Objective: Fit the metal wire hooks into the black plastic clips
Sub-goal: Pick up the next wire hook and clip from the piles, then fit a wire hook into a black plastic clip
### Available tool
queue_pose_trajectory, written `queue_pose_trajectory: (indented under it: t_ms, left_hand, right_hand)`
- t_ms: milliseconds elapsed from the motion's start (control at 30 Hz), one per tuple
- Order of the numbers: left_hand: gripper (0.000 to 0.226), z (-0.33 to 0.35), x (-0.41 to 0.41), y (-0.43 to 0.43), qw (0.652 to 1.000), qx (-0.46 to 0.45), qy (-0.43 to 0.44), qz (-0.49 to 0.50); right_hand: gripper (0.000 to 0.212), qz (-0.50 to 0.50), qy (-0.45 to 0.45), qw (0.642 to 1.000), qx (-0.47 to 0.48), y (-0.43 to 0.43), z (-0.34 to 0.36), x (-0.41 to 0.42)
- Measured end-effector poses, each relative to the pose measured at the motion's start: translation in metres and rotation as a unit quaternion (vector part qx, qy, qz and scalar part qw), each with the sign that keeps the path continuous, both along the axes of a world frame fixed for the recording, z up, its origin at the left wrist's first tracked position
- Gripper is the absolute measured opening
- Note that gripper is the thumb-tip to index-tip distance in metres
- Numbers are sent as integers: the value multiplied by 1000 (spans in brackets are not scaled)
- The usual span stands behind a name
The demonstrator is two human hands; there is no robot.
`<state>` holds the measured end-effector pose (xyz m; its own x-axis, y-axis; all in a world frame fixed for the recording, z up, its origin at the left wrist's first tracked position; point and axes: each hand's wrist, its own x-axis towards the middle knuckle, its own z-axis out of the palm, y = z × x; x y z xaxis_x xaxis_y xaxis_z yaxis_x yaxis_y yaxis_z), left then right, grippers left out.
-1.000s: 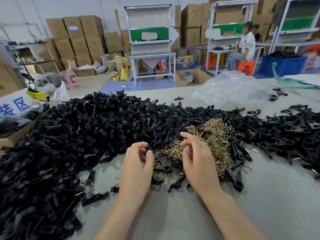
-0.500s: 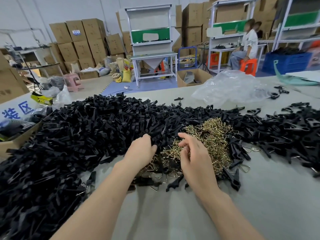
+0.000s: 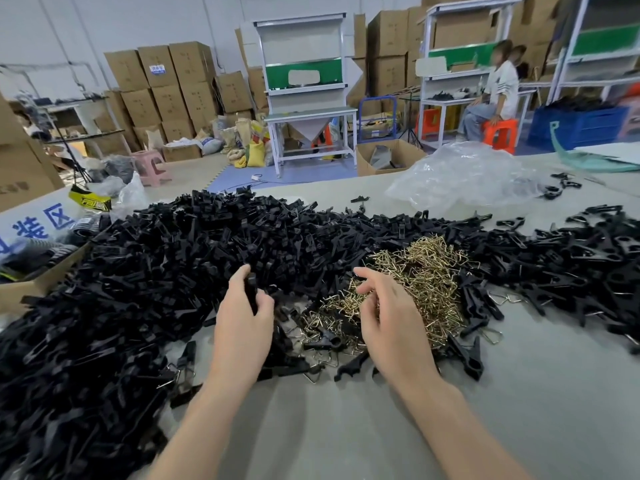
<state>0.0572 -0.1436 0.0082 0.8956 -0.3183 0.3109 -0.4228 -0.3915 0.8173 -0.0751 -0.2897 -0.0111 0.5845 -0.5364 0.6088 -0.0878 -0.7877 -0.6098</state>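
Fingers (image 3: 264, 303) of the left hand (image 3: 242, 329) grip a black clip (image 3: 250, 289); right hand's (image 3: 394, 327) fingers (image 3: 369, 276) curl loosely above hooks (image 3: 427, 268).

Bright, even light from overhead fills the room, and nothing is burnt out. Only faint, soft shadows fall on the grey surface (image 3: 519, 393) beside the forearms (image 3: 214, 427). The clear plastic bag (image 3: 460, 174) carries a pale sheen and the wire hooks (image 3: 426, 271) glint. The black clips (image 3: 138, 289) merge into a dark mass at the lower left. Wide-angle distortion tilts the shelving (image 3: 588, 64) at the right edge. The distant boxes (image 3: 173, 81) look slightly soft.
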Motion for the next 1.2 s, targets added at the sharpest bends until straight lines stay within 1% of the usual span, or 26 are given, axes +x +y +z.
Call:
queue_pose_trajectory:
  t_ms: [200,300,333,367,433,467,533,600,700,733,800,900,967,1033,1133,1200]
  left_hand:
    - [41,-9,-15,-4,996,-14,-73,-41]
    - [41,-8,-27,-6,992,-76,-82,-52]
    - [41,-8,-34,-8,990,-93,-79,-67]
    - [42,-9,-41,-12,988,-100,-82,-87]
    - [40,-12,-57,-18,982,-77,-113,-128]
    - [39,-13,-61,-20,980,-61,-133,-138]
    - [41,-16,-63,-23,978,-44,-154,-133]
    - [47,-18,-61,-23,979,-33,-159,-123]
    - [55,-19,-60,-22,977,-36,-163,-131]
    - [56,-19,-60,-22,977,-37,-161,-138]
    - [55,-19,-60,-24,976,-40,-151,-150]
    - [48,-19,-61,-25,978,-60,-126,-156]
    - [46,-19,-60,-24,982,-85,-94,-143]
    - [43,-19,-59,-23,984,-115,-47,-126]
    - [18,-15,-60,-24,978,-154,28,-137]
    - [14,-12,-59,-25,971,-177,71,-146]
  right_hand:
    - [42,14,7,1000,-24,-1,-2,2]
    - [38,41,-18,999,-9,2,-3,3]
    - [36,62,-35,997,20,4,-3,4]
    - [33,92,-48,992,69,6,-1,5]
    - [30,169,-45,967,184,10,1,7]
    - [29,198,-37,954,224,12,1,8]
    - [26,231,-26,935,269,15,1,9]
    - [24,253,-27,919,301,17,2,11]
    - [17,265,-54,902,336,16,4,12]
    - [16,270,-66,894,351,15,4,12]
    - [20,285,-89,870,391,13,4,12]
    - [22,285,-106,841,448,11,4,13]
    - [19,268,-134,816,495,9,4,16]
    - [17,239,-160,799,528,5,2,18]
    - [24,221,-172,790,545,0,0,18]
    - [30,228,-162,796,537,-1,0,16]
